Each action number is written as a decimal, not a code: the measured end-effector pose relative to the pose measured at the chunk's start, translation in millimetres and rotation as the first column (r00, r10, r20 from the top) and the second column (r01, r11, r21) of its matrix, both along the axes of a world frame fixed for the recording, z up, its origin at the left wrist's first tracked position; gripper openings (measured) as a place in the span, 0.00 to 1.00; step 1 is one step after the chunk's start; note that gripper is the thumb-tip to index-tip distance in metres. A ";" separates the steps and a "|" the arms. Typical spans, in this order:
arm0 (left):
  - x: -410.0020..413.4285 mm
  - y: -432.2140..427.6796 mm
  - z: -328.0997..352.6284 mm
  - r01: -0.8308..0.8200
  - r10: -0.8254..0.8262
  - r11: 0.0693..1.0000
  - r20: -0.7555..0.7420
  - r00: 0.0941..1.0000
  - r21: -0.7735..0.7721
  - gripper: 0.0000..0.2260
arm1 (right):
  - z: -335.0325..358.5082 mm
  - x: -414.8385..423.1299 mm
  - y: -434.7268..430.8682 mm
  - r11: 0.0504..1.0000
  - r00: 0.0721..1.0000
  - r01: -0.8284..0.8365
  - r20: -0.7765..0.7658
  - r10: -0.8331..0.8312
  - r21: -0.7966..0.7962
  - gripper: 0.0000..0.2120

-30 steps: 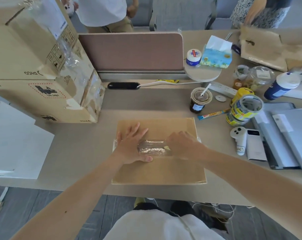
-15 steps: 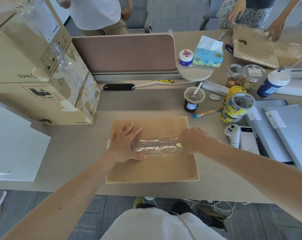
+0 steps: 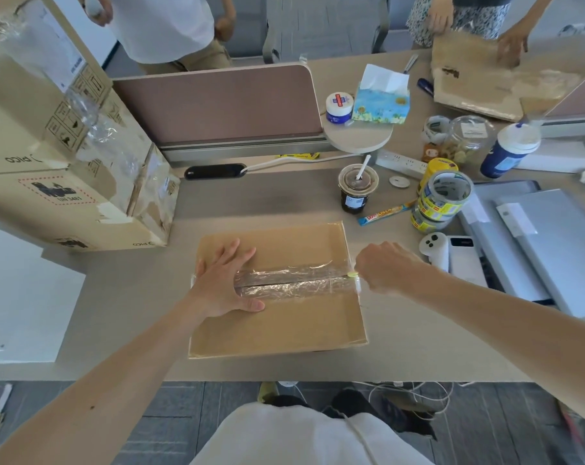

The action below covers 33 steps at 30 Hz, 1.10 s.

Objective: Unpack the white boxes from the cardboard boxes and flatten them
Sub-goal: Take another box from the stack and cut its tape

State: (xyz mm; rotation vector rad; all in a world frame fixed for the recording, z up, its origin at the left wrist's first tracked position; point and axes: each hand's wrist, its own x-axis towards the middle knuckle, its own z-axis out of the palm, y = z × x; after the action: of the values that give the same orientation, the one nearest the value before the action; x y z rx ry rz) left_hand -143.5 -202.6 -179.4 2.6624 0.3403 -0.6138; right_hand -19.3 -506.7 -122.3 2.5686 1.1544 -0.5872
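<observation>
A flat brown box (image 3: 277, 323) lies closed on the desk (image 3: 116, 297), near its front edge and directly before the person. A band of clear tape (image 3: 294, 280) runs across the lid from left to right, over the seam where the two flaps meet. A dark slit shows along that seam.

The left hand (image 3: 222, 280) is laid flat on the left end of the tape, fingers straight and spread. The lid is pressed down and nothing is gripped. The right hand (image 3: 385, 268) is curled into a fist at the box's right edge, closed round a small pale cutter (image 3: 354, 278). Only the cutter's tip shows, at the end of the tape.

The step in hand is judged to be the slitting of the tape. The blade is best kept shallow, so that the white boxes thought to be inside are not scored, and drawn away from the pressing hand. Tape folded over the sides should be cut before the flaps are lifted.

To the left, bigger boxes (image 3: 49, 162) are stacked. To the right stand a cup (image 3: 357, 189), tape rolls (image 3: 442, 199) and a controller (image 3: 435, 251).
</observation>
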 end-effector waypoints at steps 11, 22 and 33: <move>2.1 -4.9 7.4 -0.010 0.011 0.999 -0.008 1.000 0.053 0.57 | -24.2 9.2 -20.6 0.995 0.999 -0.037 -0.002 0.037 0.094 0.12; 17.6 -20.5 33.2 0.022 0.009 0.983 -0.168 0.986 0.182 0.60 | -36.7 6.1 -50.8 0.972 0.993 0.116 -0.013 -0.115 0.207 0.07; 80.6 -106.3 41.8 0.237 -0.214 0.941 -0.117 0.970 0.241 0.51 | -55.9 -30.3 -55.5 0.180 0.388 0.922 -0.821 -0.419 0.344 0.12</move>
State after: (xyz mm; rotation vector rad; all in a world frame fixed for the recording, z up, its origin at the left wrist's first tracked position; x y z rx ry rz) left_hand -62.9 -308.8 -137.6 2.9524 0.1447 -0.8101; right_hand -49.6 -562.2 -178.2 3.9477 -0.0396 -1.4028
